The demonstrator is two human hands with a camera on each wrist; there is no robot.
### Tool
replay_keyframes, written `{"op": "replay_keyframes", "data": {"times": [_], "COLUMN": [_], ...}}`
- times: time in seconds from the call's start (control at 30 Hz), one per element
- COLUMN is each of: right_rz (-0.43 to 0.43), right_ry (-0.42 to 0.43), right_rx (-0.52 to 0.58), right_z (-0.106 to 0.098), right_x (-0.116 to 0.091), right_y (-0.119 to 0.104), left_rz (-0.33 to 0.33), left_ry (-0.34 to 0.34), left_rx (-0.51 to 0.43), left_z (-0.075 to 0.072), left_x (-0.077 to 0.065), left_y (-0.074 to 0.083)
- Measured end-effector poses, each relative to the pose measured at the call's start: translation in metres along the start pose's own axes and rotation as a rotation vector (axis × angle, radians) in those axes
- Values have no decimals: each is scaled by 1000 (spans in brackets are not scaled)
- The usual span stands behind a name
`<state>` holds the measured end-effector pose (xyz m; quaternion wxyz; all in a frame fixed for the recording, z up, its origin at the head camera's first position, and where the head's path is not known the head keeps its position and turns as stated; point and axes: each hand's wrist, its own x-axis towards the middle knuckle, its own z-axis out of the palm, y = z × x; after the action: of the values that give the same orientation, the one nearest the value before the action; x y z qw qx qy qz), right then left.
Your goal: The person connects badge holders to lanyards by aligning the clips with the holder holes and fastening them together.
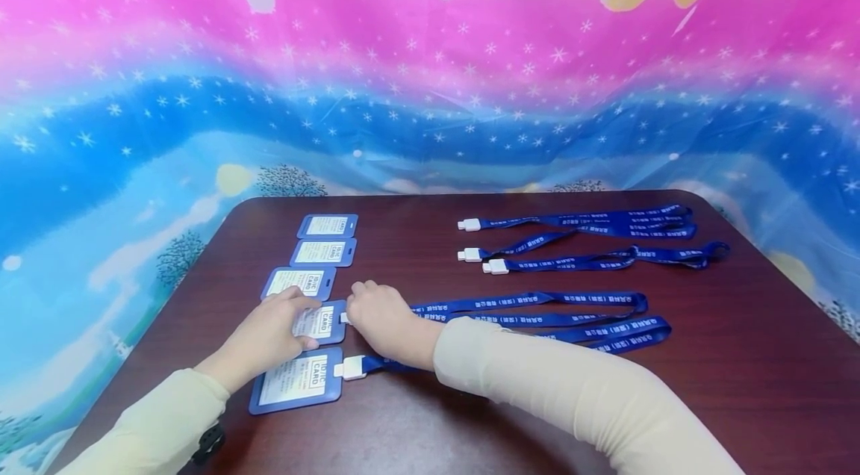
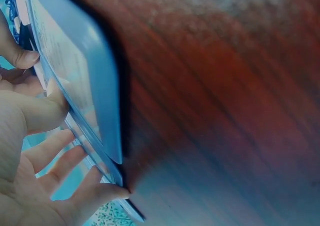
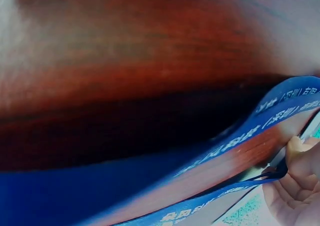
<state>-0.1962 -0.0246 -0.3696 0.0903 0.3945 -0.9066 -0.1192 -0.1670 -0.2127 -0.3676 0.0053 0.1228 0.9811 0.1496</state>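
a left hand [image 1: 263,331], fingers spread, rests on a badge [image 1: 321,323]; the right hand [image 1: 384,318] pinches a clip [image 1: 345,317] at the badge's right edge.

The hands [image 1: 386,322] are bare. Toward eight o'clock in the head view, the long left sleeve [image 1: 154,419] is plain pale cream, with a small black object [image 1: 207,445] at its cuff's six-o'clock edge. The matching right sleeve [image 1: 571,385], between four and five o'clock, shows soft creases.
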Motion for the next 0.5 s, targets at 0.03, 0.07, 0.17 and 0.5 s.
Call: {"op": "replay_keyframes", "data": {"times": [0.03, 0.07, 0.17, 0.5], "right_rz": [-4, -6, -11, -25], "right_ry": [-1, -3, -7, -29], "right_rx": [-8, -16, -53, -68], "right_z": [-1, -1, -1, -1], "right_x": [0, 0, 1, 2], "right_y": [0, -1, -2, -2], "left_rz": [-1, -2, 7, 20], "left_ry": [0, 0, 5, -10], "left_rx": [2, 3, 9, 19], "left_z": [0, 0, 0, 0], "left_x": [0, 0, 1, 3], "left_y": [0, 0, 1, 0]}}
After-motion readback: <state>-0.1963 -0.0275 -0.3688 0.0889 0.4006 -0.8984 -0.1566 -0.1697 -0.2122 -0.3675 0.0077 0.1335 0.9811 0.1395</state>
